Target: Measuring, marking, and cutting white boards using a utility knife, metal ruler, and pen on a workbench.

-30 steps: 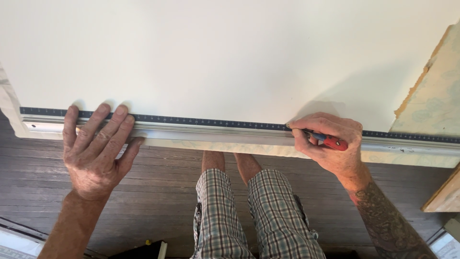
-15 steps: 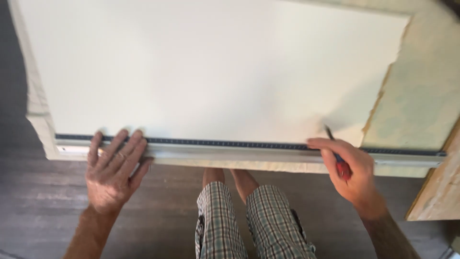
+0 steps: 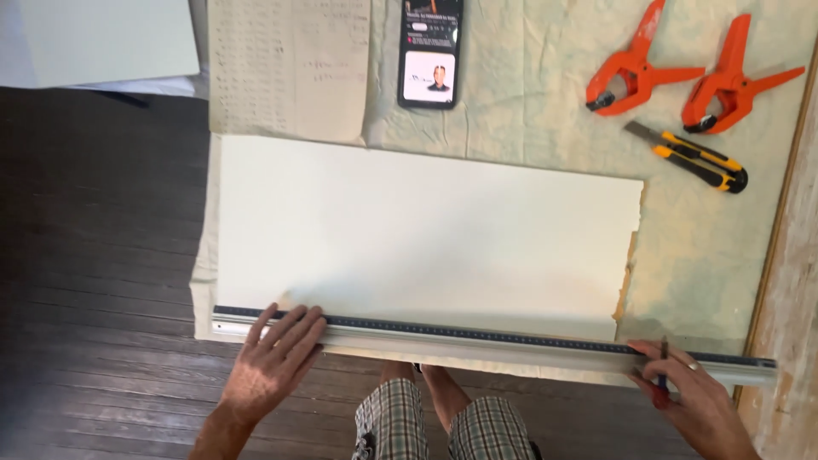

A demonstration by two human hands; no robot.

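While the left hand stays flat on the straightedge, the right hand, gripping a pencil, has slid to the white board's lower-right end.

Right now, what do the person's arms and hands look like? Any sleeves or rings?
Both arms are bare, with no sleeves or gloves in view. The right hand has a ring on one of its fingers. The left hand shows no ring or watch.

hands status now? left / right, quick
Left hand: open, fingers spread flat, pressing on the long metal ruler.
Right hand: closed around a red-handled pencil-like tool at the ruler's right end.
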